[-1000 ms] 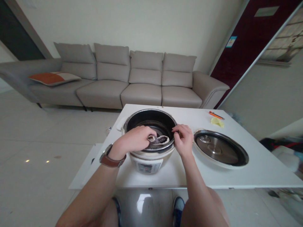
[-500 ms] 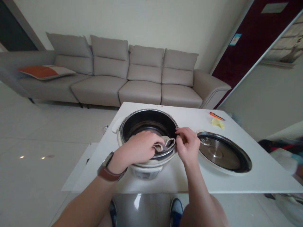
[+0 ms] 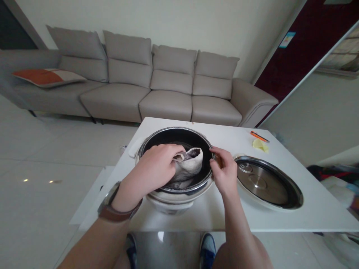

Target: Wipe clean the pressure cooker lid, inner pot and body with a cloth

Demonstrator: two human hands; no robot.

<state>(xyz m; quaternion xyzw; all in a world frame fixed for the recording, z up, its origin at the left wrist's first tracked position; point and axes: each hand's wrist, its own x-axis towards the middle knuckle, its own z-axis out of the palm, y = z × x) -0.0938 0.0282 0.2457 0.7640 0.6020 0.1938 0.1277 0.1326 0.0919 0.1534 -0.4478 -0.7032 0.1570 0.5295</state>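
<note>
Grey sofa point(image 3: 165, 102) against pale wall point(image 3: 179, 18)

Matt, soft-looking cloth point(image 3: 193, 166) shows inside the smooth, dark-coated inner pot point(image 3: 179, 135), with a shiny metal-faced lid point(image 3: 270, 185) right of that pot on the smooth worktop point(image 3: 230, 134).

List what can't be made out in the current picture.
All in the head view:
Inner pot: floor partly hidden by the left grip and the cloth.
Cooker front: markings blurred.
Label on the dark red panel: too small to read.
Orange tool: too small to identify.
Sofa: left end cut off by the picture's edge.
</note>
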